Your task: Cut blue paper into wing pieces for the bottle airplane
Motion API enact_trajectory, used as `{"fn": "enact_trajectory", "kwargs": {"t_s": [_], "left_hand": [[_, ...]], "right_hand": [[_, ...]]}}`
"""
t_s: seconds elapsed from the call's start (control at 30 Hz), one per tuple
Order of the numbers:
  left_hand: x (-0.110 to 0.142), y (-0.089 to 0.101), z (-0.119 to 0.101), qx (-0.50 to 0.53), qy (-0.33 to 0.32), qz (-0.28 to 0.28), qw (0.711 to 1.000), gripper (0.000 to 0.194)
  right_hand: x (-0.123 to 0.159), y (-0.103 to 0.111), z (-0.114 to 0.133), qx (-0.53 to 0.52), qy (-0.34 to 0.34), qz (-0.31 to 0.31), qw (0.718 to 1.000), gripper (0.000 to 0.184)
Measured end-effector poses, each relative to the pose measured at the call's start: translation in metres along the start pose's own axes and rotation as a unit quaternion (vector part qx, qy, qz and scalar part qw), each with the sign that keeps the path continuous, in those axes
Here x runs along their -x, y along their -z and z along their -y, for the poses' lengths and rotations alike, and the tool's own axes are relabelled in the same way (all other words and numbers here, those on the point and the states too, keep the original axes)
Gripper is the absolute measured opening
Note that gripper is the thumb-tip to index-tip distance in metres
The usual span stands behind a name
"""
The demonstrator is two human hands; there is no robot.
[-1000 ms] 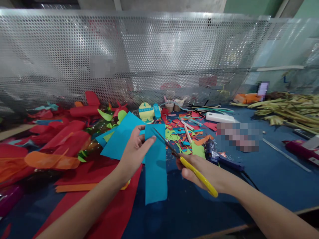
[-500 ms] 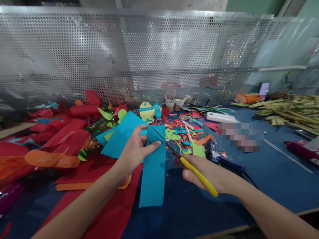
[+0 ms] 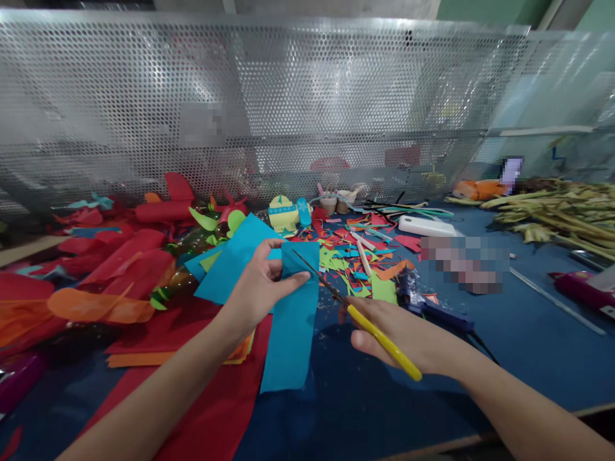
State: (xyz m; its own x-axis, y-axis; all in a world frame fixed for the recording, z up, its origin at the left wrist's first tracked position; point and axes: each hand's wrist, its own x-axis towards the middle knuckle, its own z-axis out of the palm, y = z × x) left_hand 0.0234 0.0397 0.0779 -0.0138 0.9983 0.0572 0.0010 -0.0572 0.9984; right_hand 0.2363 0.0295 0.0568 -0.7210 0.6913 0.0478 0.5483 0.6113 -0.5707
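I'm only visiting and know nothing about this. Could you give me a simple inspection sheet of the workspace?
Surface: blue tabletop, dotted with tiny bits
Things in hand: blue strip and yellow-handled scissors, blades crossing over the strip's upper part
Clutter: colourful scraps in the middle; red sheet at front left
Hands: left hand pinches the strip; right hand holds the scissors
Cables: black cord from a dark blue tool
Surroundings: perforated metal screen behind

Left hand [image 3: 254, 283] partly behind blue strip [image 3: 292, 336]
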Motion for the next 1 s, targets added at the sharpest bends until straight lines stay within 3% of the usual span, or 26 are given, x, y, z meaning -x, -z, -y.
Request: {"fn": "enact_trajectory", "kwargs": {"t_s": [1.0], "left_hand": [[0.0029, -0.0028, 0.0047, 0.057, 0.025, 0.001, 0.998, 0.052]], "right_hand": [[-0.0038, -0.0057, 0.0022, -0.042, -0.033, -0.019, 0.998, 0.075]]}}
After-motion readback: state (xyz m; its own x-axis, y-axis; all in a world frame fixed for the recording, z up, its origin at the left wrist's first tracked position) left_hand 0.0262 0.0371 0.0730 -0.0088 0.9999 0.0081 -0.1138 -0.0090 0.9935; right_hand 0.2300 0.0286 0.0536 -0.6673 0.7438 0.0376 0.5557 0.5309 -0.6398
